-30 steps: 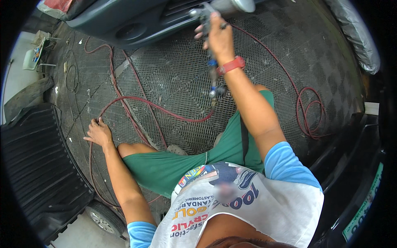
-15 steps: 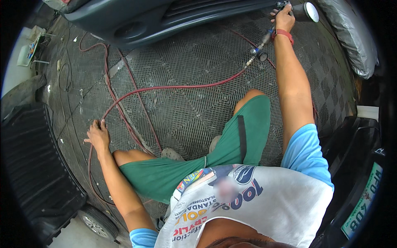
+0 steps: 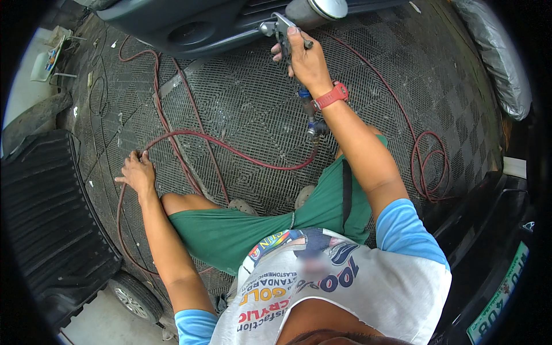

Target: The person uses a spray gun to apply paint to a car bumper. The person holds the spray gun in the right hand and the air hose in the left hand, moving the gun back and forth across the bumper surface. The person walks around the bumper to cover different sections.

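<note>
Spray gun (image 3: 283, 26) in R hand (image 3: 309, 64), hose (image 3: 241, 157) in L hand (image 3: 138, 172)

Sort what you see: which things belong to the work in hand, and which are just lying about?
Probably in the work:
spray gun, in the right grip
red hose, at the left grip
dark bumper

Apparently just about:
ribbed black panel
wheel
silver bundle

spray gun (image 3: 283, 24) before the bumper (image 3: 224, 29); hose coil (image 3: 430, 133) on matting (image 3: 259, 115), right; wheel (image 3: 132, 299) left.
</note>
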Demonstrator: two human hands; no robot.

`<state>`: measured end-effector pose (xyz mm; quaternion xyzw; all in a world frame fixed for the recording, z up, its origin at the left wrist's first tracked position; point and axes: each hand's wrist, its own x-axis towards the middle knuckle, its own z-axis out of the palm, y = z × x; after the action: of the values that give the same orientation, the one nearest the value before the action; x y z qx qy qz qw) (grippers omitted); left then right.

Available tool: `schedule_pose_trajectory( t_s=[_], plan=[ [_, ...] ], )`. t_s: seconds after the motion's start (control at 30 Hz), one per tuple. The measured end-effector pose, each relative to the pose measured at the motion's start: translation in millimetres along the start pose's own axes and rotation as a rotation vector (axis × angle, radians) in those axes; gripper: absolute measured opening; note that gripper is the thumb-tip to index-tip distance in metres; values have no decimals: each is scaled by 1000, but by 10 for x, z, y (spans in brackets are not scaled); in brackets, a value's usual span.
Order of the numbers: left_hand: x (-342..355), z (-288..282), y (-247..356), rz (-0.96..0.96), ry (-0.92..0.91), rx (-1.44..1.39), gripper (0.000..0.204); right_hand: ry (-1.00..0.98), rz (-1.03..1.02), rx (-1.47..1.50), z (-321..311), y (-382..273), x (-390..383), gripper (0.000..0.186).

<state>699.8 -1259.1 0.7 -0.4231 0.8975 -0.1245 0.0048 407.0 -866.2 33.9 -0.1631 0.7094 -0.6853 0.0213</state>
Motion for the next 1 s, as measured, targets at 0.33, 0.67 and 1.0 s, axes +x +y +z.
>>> schedule_pose_trajectory(
  t_s=[0.33,0.67,1.0],
  plan=[
    [-139,-93,-154,41,-42,-65,43,415,153,-125,-1421,340,685,67],
    [-157,-128,-171,50,-57,-82,41,634,38,-133,-1849,528,904,60],
    [-51,-86,-222,1,49,37,41,78,95,29,-143,315,267,66]
  ],
)
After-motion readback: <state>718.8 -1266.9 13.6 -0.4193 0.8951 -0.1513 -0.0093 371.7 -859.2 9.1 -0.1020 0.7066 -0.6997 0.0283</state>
